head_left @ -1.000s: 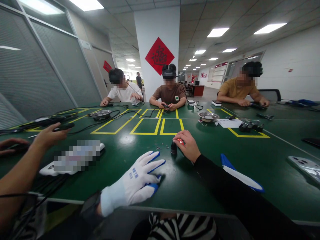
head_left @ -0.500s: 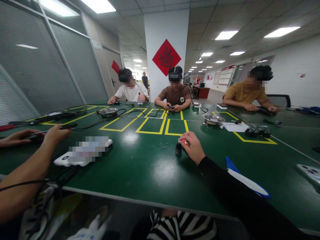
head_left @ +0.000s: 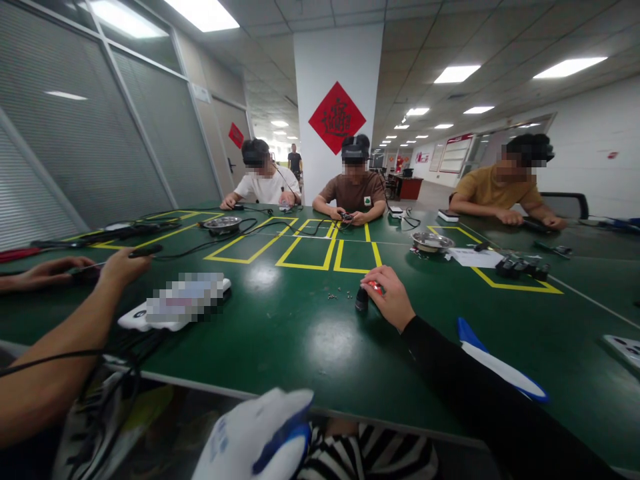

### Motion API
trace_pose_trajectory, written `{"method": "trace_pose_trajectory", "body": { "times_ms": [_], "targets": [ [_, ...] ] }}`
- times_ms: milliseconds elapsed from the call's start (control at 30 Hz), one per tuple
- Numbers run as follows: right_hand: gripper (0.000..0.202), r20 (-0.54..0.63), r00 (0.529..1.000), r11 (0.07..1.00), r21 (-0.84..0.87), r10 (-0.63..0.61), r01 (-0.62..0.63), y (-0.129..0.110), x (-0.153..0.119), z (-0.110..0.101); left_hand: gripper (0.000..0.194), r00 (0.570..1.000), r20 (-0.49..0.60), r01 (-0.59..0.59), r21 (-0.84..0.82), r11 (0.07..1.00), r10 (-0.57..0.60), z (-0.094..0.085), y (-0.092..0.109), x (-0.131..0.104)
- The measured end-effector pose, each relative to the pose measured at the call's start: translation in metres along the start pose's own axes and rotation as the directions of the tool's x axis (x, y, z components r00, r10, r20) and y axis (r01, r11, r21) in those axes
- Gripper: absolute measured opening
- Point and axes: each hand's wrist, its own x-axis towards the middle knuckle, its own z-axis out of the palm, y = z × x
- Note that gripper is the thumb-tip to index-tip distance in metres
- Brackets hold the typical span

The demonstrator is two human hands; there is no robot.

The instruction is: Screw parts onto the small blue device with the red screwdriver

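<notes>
My right hand (head_left: 389,299), bare with a black sleeve, has its fingertips closed on the top of a small dark upright object (head_left: 361,301) on the green table. A red item (head_left: 377,287) shows beneath the fingers, partly hidden. Several tiny metallic pieces (head_left: 332,297) lie just left of it. At the bottom edge, my left hand (head_left: 257,437) wears a white and blue glove, in front of the table's near edge. Its fingers point right and look apart, with nothing visible in them; the lower part is cut off.
A blue-and-white flat item (head_left: 503,367) lies right of my sleeve. At left, a person's hand (head_left: 123,267) holds a black-handled tool beside a white device (head_left: 175,303). Metal bowls (head_left: 431,242), paper (head_left: 475,257), black clips (head_left: 523,268) and cables lie farther back. Three people sit opposite.
My gloved left hand has risen into clearer view at the bottom and moved right. The right hand keeps its grip on the dark object. The whole view has shifted slightly.
</notes>
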Motion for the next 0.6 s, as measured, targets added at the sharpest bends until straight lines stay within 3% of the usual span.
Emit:
{"method": "trace_pose_trajectory", "body": {
  "times_ms": [67,100,167,267,367,467,533,600],
  "targets": [
    [0.007,0.003,1.0,1.0,-0.003,-0.001,0.001,-0.001,0.0,0.0,0.047,0.993,-0.085,0.094,0.104,0.99,-0.085,0.01,0.005,0.033],
    [0.007,0.003,1.0,1.0,-0.004,-0.001,0.001,-0.001,0.0,0.0,0.044,0.995,-0.079,0.076,0.174,0.982,-0.063,0.014,0.007,0.052],
    [0.007,0.001,1.0,1.0,0.0,-0.002,0.002,-0.001,0.0,-0.001,0.036,1.0,0.014,0.002,0.245,0.969,-0.006,0.022,0.01,0.093],
    [0.008,-0.001,1.0,1.0,0.008,-0.008,0.008,-0.001,0.0,-0.002,0.04,0.993,0.032,0.105,0.256,0.961,-0.117,0.033,0.01,0.15],
    [0.008,-0.003,1.0,1.0,0.009,-0.012,0.012,-0.001,0.0,-0.003,0.046,0.965,0.079,0.221,0.259,0.94,-0.249,0.041,0.005,0.186],
    [0.008,-0.007,1.0,1.0,0.009,-0.013,0.013,0.0,0.001,-0.005,0.05,0.951,0.095,0.259,0.274,0.926,-0.294,0.045,0.006,0.183],
    [0.008,-0.008,1.0,1.0,0.009,-0.013,0.013,0.001,0.001,-0.006,0.051,0.964,0.058,0.231,0.286,0.93,-0.258,0.044,0.01,0.154],
    [0.007,-0.011,1.0,1.0,0.013,-0.01,0.01,0.003,0.002,-0.006,0.048,0.984,0.05,0.148,0.311,0.939,-0.172,0.038,0.012,0.108]
  ]
}}
